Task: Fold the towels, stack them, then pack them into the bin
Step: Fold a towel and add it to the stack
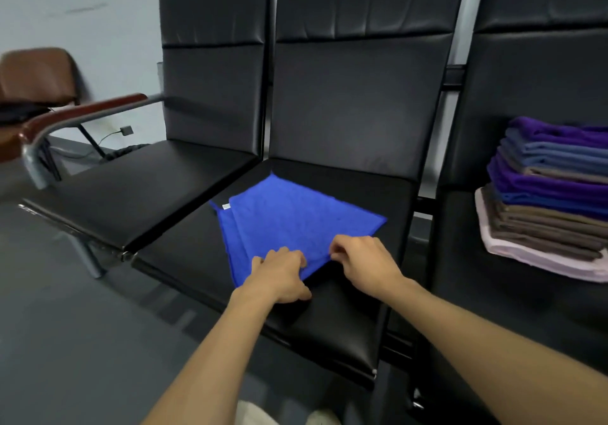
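Note:
A bright blue towel point(289, 220) lies folded over once on the middle black seat point(329, 319), with a small white label at its left corner. My left hand point(279, 276) rests on the towel's near corner, fingers curled onto the cloth. My right hand point(365, 263) pinches the near right edge of the towel. On the right-hand seat stands a stack of folded towels point(552, 201) in purple, blue, brown and pink. No bin is in view.
The seats belong to a row of black padded chairs; the left seat point(141, 187) is bare, with a wooden armrest point(82, 112) at its far side. A brown chair point(36, 75) stands at the far left. Grey floor lies below.

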`<act>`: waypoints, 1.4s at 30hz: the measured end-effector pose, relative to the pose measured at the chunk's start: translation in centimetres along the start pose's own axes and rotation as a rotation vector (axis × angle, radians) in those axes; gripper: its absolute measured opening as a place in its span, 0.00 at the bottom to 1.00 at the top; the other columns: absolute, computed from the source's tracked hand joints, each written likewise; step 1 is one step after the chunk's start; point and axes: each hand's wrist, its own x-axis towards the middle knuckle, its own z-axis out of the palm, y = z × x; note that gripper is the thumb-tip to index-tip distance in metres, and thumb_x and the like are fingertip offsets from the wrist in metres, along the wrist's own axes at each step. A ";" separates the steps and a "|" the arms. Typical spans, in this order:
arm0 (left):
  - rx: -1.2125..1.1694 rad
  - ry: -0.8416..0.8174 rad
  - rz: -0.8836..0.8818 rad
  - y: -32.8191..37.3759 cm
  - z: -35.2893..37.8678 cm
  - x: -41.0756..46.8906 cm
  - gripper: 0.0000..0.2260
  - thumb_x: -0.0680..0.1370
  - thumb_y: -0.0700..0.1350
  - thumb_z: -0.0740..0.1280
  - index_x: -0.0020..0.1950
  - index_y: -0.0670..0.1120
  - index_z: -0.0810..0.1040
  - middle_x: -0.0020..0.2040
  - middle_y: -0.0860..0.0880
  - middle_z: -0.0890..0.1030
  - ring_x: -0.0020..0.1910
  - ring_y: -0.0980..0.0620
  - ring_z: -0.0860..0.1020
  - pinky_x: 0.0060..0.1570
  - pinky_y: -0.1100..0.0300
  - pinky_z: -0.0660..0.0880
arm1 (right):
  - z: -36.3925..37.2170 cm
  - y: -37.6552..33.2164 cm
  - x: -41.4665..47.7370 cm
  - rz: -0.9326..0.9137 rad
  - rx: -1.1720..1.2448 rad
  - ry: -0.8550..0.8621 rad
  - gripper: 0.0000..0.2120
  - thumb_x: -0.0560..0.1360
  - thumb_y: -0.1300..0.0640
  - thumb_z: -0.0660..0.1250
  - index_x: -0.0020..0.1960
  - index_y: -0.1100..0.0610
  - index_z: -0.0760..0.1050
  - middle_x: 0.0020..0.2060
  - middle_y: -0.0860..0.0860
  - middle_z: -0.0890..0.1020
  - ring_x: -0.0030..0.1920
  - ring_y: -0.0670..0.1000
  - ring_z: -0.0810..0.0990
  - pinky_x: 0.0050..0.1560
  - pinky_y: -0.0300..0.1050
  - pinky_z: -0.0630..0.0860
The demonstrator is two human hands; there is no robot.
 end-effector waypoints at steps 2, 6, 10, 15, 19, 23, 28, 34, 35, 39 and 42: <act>-0.046 0.094 0.029 0.5 -0.1 0.2 0.10 0.74 0.48 0.69 0.53 0.51 0.72 0.55 0.50 0.76 0.56 0.48 0.73 0.55 0.57 0.64 | -1.4 0.9 -0.4 -0.011 0.033 0.058 0.05 0.79 0.57 0.61 0.52 0.56 0.74 0.49 0.54 0.83 0.53 0.58 0.78 0.51 0.48 0.70; -0.231 0.232 0.136 3.0 -0.7 0.3 0.05 0.74 0.44 0.65 0.45 0.52 0.70 0.48 0.49 0.78 0.48 0.46 0.75 0.48 0.53 0.74 | -5.4 3.5 -2.1 -0.018 0.144 0.111 0.03 0.80 0.58 0.58 0.49 0.52 0.69 0.45 0.50 0.78 0.48 0.57 0.77 0.49 0.52 0.73; -0.454 0.248 0.388 7.3 -1.6 -0.8 0.03 0.75 0.42 0.67 0.45 0.49 0.75 0.38 0.52 0.78 0.39 0.54 0.74 0.38 0.63 0.70 | -10.7 6.9 -5.5 -0.022 0.131 0.149 0.04 0.80 0.58 0.58 0.49 0.51 0.70 0.42 0.45 0.75 0.44 0.51 0.75 0.48 0.49 0.71; -0.576 0.139 0.568 11.8 -3.0 -2.2 0.04 0.73 0.42 0.73 0.43 0.47 0.79 0.32 0.55 0.77 0.30 0.61 0.71 0.34 0.67 0.67 | -18.0 10.7 -11.1 0.033 0.067 -0.037 0.06 0.74 0.49 0.69 0.46 0.50 0.75 0.38 0.42 0.77 0.38 0.43 0.75 0.39 0.38 0.67; -0.705 0.078 0.600 14.5 -3.7 -2.9 0.04 0.77 0.39 0.68 0.46 0.47 0.82 0.36 0.53 0.79 0.30 0.61 0.71 0.31 0.68 0.67 | -22.4 13.8 -14.7 0.128 -0.142 -0.332 0.13 0.66 0.46 0.76 0.41 0.48 0.74 0.33 0.43 0.75 0.35 0.43 0.73 0.36 0.38 0.66; -0.758 0.190 0.554 16.3 -5.4 -2.4 0.07 0.77 0.37 0.68 0.46 0.46 0.84 0.37 0.54 0.82 0.30 0.66 0.74 0.30 0.74 0.67 | -25.7 15.8 -16.2 0.156 -0.372 -0.351 0.07 0.71 0.55 0.73 0.46 0.56 0.79 0.32 0.41 0.73 0.40 0.47 0.74 0.39 0.36 0.61; -0.675 0.367 0.515 18.0 -9.7 -0.7 0.08 0.76 0.38 0.69 0.45 0.50 0.85 0.40 0.53 0.84 0.39 0.57 0.79 0.41 0.62 0.74 | -30.1 17.7 -14.3 0.266 -0.399 0.014 0.08 0.76 0.58 0.65 0.53 0.56 0.80 0.50 0.54 0.83 0.54 0.57 0.79 0.47 0.41 0.66; -1.029 0.408 0.507 21.3 -15.6 -0.8 0.07 0.79 0.37 0.65 0.46 0.46 0.81 0.36 0.44 0.80 0.25 0.54 0.78 0.28 0.62 0.77 | -36.7 15.5 -12.2 0.277 -0.187 0.540 0.09 0.78 0.58 0.64 0.52 0.59 0.81 0.44 0.54 0.82 0.44 0.51 0.75 0.39 0.34 0.59; -1.065 0.413 0.535 21.6 -16.3 -1.1 0.06 0.79 0.37 0.65 0.46 0.45 0.80 0.38 0.44 0.81 0.28 0.53 0.81 0.31 0.63 0.79 | -37.7 14.9 -12.3 0.251 -0.184 0.581 0.09 0.78 0.57 0.65 0.52 0.59 0.82 0.42 0.53 0.81 0.43 0.49 0.73 0.39 0.34 0.59; -1.058 0.416 0.607 21.4 -17.2 -2.2 0.07 0.79 0.36 0.65 0.45 0.46 0.80 0.40 0.45 0.83 0.33 0.51 0.83 0.38 0.62 0.80 | -40.1 13.2 -13.7 0.134 -0.160 0.547 0.06 0.77 0.57 0.67 0.49 0.56 0.82 0.40 0.47 0.80 0.43 0.46 0.75 0.39 0.32 0.63; -0.948 0.355 0.632 19.9 -15.8 -3.8 0.07 0.78 0.36 0.65 0.47 0.45 0.81 0.39 0.45 0.84 0.36 0.50 0.83 0.38 0.61 0.80 | -40.1 12.4 -16.2 0.059 -0.161 0.251 0.05 0.76 0.57 0.68 0.44 0.49 0.81 0.39 0.43 0.83 0.42 0.43 0.78 0.42 0.27 0.68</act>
